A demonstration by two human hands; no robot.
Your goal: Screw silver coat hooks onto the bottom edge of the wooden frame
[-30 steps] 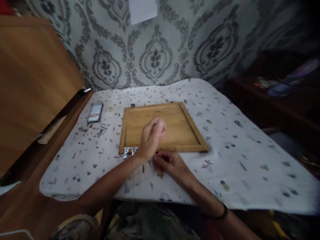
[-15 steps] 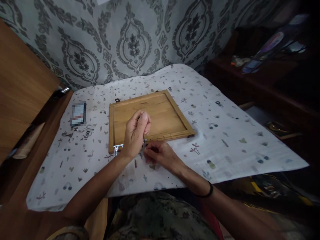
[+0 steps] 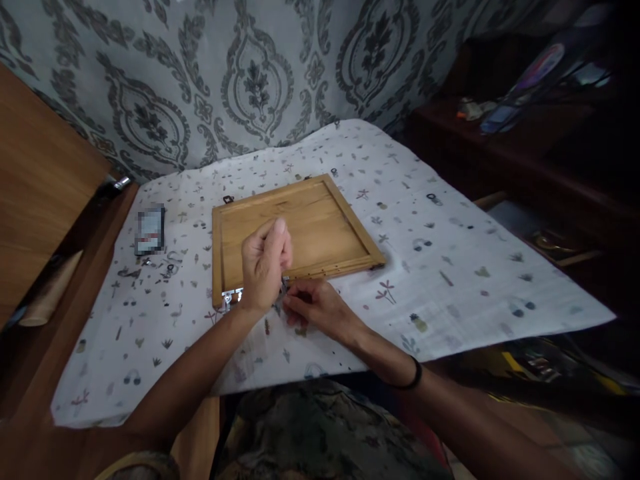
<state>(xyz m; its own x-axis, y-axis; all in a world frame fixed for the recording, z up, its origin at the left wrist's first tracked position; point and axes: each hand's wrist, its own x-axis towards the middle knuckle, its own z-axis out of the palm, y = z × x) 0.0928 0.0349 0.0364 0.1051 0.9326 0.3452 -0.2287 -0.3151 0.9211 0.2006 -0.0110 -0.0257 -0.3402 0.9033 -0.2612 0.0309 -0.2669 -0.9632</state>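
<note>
A framed wooden panel [image 3: 300, 223] lies flat on the cloth-covered table. Along its near edge runs a shiny metal hinge [image 3: 233, 293]; my left wrist and hand cover its middle. My left hand [image 3: 265, 263] is closed in a fist, thumb on top, above that edge. It grips what looks like a screwdriver, its handle hidden and its thin shaft pointing down at the hinge's right end. My right hand [image 3: 320, 308] is low beside it, thumb and forefinger pinched at that end of the hinge. The exact contact of these fingertips is hard to make out.
A phone [image 3: 150, 230] lies on the patterned tablecloth [image 3: 440, 267] at left, with small metal parts [image 3: 147, 262] near it. A wooden cabinet panel [image 3: 45, 187] stands at far left. Dark furniture with an open drawer [image 3: 550, 243] is at right; a patterned wall [image 3: 255, 87] rises behind.
The whole view has shifted slightly, so things appear a little farther left. The left fist has turned slightly over the hinge; the right hand keeps its place beside it.
</note>
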